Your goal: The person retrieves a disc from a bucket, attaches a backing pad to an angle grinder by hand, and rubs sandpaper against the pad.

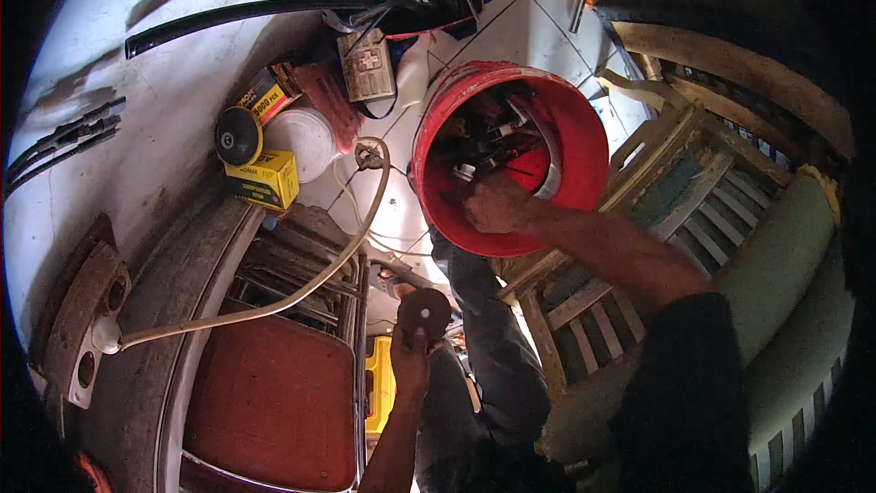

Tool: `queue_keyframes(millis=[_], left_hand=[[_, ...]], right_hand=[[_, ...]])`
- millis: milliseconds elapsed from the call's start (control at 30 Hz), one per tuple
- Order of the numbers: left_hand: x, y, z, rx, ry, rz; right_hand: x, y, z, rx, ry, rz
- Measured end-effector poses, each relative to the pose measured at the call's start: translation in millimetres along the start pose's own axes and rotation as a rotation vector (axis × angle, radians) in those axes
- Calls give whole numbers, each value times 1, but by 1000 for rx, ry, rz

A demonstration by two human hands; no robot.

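My left hand (411, 361) is low in the middle, closed on a dark, round cutting disc (438, 310) with a pale centre hole. The disc is held above my dark-trousered legs. My right arm reaches from the right over the rim of a red bucket (580, 141). Inside it, my right hand (500, 204) is lowered among dark tools and loose parts (488, 123). A small whitish metal piece (465, 171) lies by its fingers. The fingertips are in shadow, so their grip is hard to make out. A curved grey tube (550, 164) lies along the bucket's inner right wall.
A wooden slatted bench (630, 219) with green cushions stands at right. On the left is a red-seated chair (274, 393). A pale cable (301, 288) loops from a wall socket (87, 356). Yellow boxes (265, 181), a white lidded tub (306, 141) and a tool bag (438, 9) stand beyond.
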State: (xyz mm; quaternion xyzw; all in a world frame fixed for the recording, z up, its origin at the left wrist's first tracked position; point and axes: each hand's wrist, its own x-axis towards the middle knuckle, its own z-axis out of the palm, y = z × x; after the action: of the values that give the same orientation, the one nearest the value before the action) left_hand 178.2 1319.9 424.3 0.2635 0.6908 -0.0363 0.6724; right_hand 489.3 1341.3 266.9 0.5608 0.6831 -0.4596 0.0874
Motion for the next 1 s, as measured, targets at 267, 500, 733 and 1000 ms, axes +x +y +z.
queue_keyframes(millis=[267, 500, 733, 1000], left_hand=[[9, 52, 28, -76, -187, 22], [4, 70, 35, -168, -255, -109], [5, 17, 13, -222, -18, -286], [-20, -61, -53, 270, -147, -424]], right_hand=[[-80, -78, -92, 601, 35, -270], [-77, -109, -72, 385, -58, -181], [-8, 9, -19, 94, 261, 125], [117, 68, 105, 233, 424, 565]])
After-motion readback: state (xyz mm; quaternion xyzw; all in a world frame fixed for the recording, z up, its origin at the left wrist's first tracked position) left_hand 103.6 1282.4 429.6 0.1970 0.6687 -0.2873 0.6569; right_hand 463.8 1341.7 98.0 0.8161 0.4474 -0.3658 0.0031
